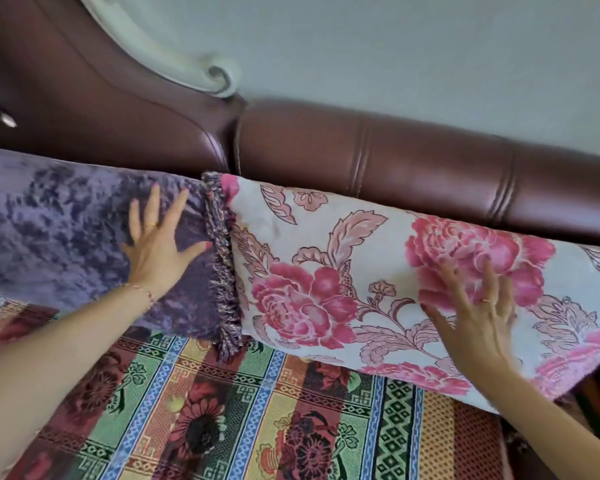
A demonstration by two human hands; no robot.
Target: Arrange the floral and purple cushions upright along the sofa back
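Note:
A purple crushed-velvet cushion (59, 237) with a tasselled fringe leans upright against the brown leather sofa back (395, 168) on the left. Right beside it, touching at the fringe, a white cushion with large pink flowers (326, 271) also leans upright against the back. My left hand (160, 244) lies flat on the purple cushion's face, fingers spread. On the floral cushion's face rests my right hand (475, 317), palm down with fingers apart. Neither hand grips anything.
A striped, multicoloured patterned cover (243, 417) lies over the sofa seat below the cushions. The sofa's carved pale wooden trim (201, 71) curves above the back at upper left. A grey wall (430, 57) stands behind.

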